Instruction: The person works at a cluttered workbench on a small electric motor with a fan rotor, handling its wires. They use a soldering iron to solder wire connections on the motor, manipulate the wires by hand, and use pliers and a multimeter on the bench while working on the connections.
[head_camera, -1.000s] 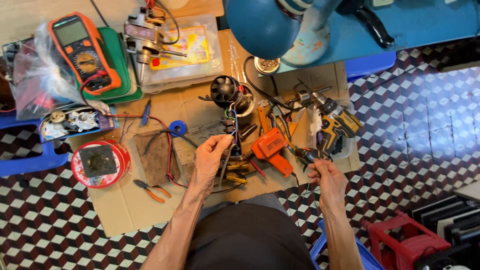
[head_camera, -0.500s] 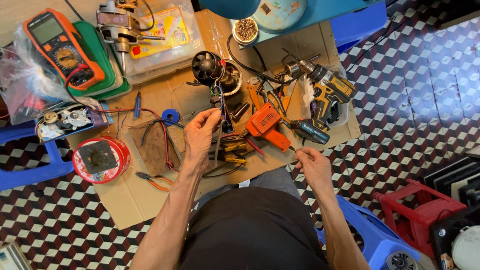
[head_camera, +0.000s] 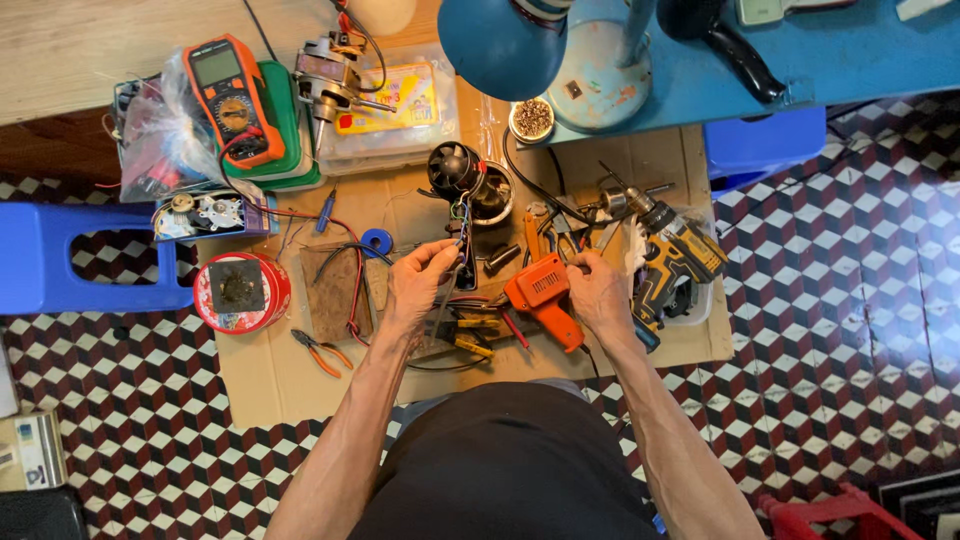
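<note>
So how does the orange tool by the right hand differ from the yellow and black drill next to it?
The orange tool is a single bright colour with a slim pistol shape; the drill is yellow and black and looks bulkier. The orange tool lies against the right hand, while the drill lies just beyond that hand, partly on a white tray, and contact is unclear. The drill shows a metal chuck and bit; the orange tool's tip is hidden. Both lie on the cardboard.
</note>
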